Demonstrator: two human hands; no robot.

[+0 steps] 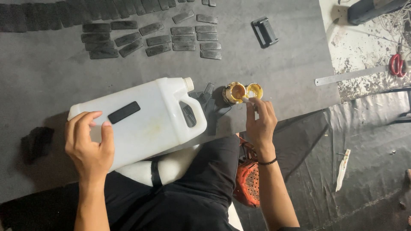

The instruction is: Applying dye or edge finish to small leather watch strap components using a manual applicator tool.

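Left hand (89,147) lies spread on the white jug (141,117) lying on its side, near left; I judge it stiff, smooth, light; right hand (259,122) pinches a small stick (245,99) at the glue tin (234,92).

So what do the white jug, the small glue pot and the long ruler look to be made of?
The jug looks like translucent white plastic: matte, milky walls with a moulded handle. The glue pot seems metal, though yellow-brown glue coats its rim, so that is uncertain. The ruler appears to be steel: thin, flat, grey with a dull sheen.
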